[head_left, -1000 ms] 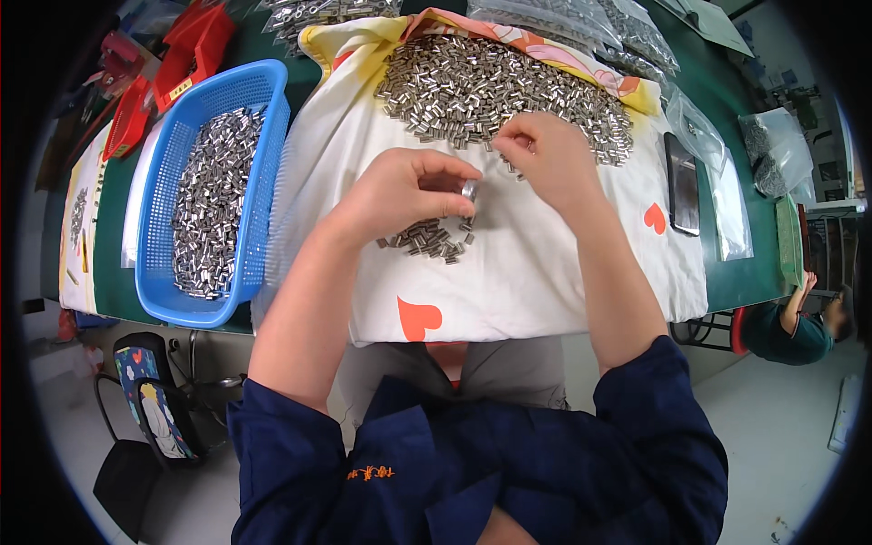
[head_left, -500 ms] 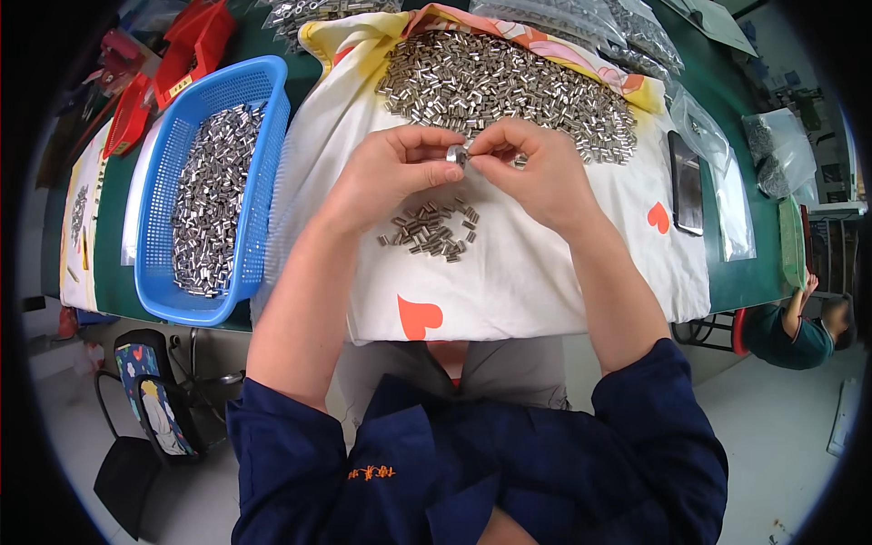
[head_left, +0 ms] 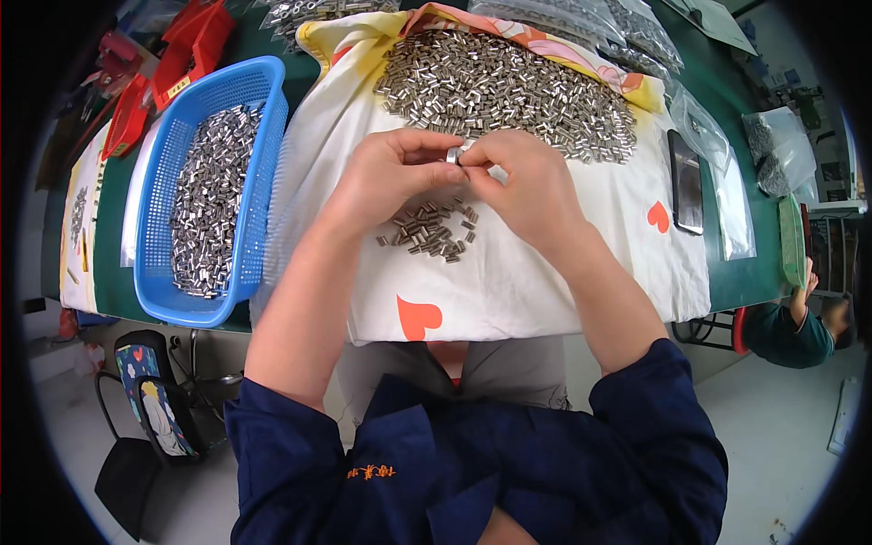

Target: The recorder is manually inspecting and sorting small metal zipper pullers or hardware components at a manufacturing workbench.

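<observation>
My left hand (head_left: 392, 174) and my right hand (head_left: 528, 182) meet fingertip to fingertip over a white cloth with orange hearts (head_left: 509, 282). Together they pinch one small silver metal tube (head_left: 452, 155). Just below my hands lies a small cluster of the same tubes (head_left: 431, 230). A large heap of tubes (head_left: 504, 84) covers the far part of the cloth, right behind my fingers.
A blue plastic basket (head_left: 160, 282) holding more tubes stands to the left on the green table (head_left: 740, 277). Red trays (head_left: 186, 45) lie at the far left. A dark phone (head_left: 686, 182) and clear bags of parts (head_left: 767, 150) lie to the right. Another person (head_left: 799, 327) sits at the right edge.
A second ago my hands were apart, left over the small cluster, right at the big heap. They have come together and now hold one tube between them.
</observation>
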{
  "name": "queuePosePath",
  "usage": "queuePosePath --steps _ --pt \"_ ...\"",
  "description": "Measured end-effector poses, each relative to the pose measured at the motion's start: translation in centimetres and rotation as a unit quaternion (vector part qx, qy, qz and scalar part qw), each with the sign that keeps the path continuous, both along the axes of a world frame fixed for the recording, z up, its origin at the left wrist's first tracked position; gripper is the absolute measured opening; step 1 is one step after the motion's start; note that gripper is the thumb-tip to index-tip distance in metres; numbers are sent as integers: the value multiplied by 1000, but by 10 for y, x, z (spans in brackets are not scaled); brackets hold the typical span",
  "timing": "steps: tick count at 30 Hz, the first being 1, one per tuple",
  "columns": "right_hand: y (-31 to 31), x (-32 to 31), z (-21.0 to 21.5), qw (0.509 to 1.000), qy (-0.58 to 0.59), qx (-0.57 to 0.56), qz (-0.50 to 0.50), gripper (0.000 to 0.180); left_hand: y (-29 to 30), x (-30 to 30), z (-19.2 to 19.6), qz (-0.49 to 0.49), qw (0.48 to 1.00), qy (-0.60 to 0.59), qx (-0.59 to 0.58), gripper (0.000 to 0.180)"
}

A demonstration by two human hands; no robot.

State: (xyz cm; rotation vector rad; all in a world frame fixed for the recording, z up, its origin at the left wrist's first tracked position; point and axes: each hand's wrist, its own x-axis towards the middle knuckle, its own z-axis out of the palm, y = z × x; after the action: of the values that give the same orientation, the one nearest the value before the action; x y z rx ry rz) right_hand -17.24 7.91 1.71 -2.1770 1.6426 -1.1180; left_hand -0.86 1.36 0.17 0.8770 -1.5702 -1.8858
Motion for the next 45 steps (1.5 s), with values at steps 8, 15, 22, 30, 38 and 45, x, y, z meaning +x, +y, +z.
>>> queuePosePath --steps 8,15,22,30,38,45 --pt "-3 -15 19 966 -131 222 14 16 1 3 3 -52 998 -22 1 32" --pt "-7 -47 14 965 128 224 -39 16 5 3 5 -93 994 -62 -8 32" --pt "-13 -30 -8 985 115 124 -25 9 5 3 7 -122 990 -71 -29 30" --pt "-7 -37 12 968 102 225 -44 10 3 4 4 -113 992 -62 -11 32" --pt "-7 -19 3 986 53 149 -43 8 -1 3 -3 -71 997 -21 -1 31" --pt "-2 -9 17 968 -144 205 8 8 -5 4 -2 -30 999 29 29 32"
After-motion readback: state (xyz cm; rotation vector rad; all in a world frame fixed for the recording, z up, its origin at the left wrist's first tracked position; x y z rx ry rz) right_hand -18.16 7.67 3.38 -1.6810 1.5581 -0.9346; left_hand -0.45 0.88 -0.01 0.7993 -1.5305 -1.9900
